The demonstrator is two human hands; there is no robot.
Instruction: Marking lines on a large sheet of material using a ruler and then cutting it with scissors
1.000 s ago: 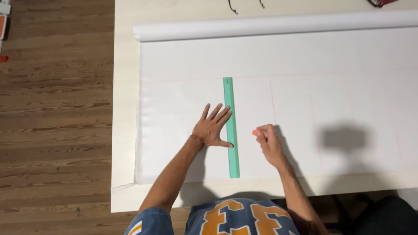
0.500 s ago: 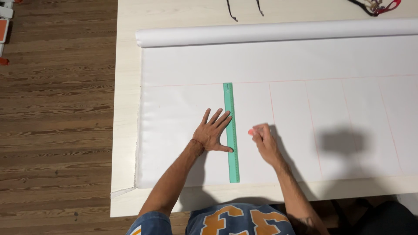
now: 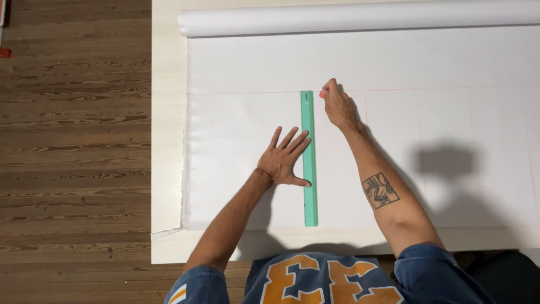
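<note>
Left hand (image 3: 286,159), fingers spread wide, pins green ruler (image 3: 309,163) on white sheet (image 3: 236,129); right hand (image 3: 336,104) pinches red marker (image 3: 322,94) at ruler's top, marking underway; steady pressure looks needed

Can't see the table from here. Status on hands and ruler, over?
Left hand flat, fingers spread, pinning green ruler on white sheet. Right hand at ruler's far end, pinching a small red marker. Nothing in the way.

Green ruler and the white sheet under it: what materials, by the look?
Ruler: likely plastic, matte mint green, flat and uniformly coloured, with fine printed marks. White sheet: looks like paper or thin fabric off a roll; smooth, slight sheen, ragged left edge. Cannot say which.
</note>
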